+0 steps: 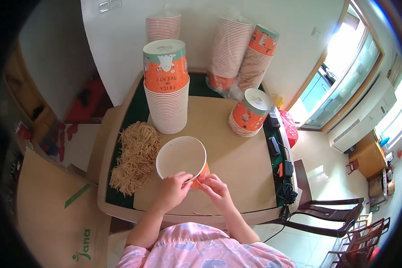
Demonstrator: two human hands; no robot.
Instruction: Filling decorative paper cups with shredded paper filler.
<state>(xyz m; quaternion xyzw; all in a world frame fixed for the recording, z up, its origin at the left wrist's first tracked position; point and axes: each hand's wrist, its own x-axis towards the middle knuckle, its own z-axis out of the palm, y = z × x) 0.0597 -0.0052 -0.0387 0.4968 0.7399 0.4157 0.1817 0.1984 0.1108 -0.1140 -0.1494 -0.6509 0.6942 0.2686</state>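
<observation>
A head-worn fisheye looks down over the table.

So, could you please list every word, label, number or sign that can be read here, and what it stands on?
I'm leaving wording unquoted; here is where it stands.
Tall cup stack: large lettering on orange, upside down, readable.
Cardboard box: green lettering and logo, sideways, readable.
Short cup stack: marks on the base, too small to read.
Nearest cup: no wording readable.
</observation>
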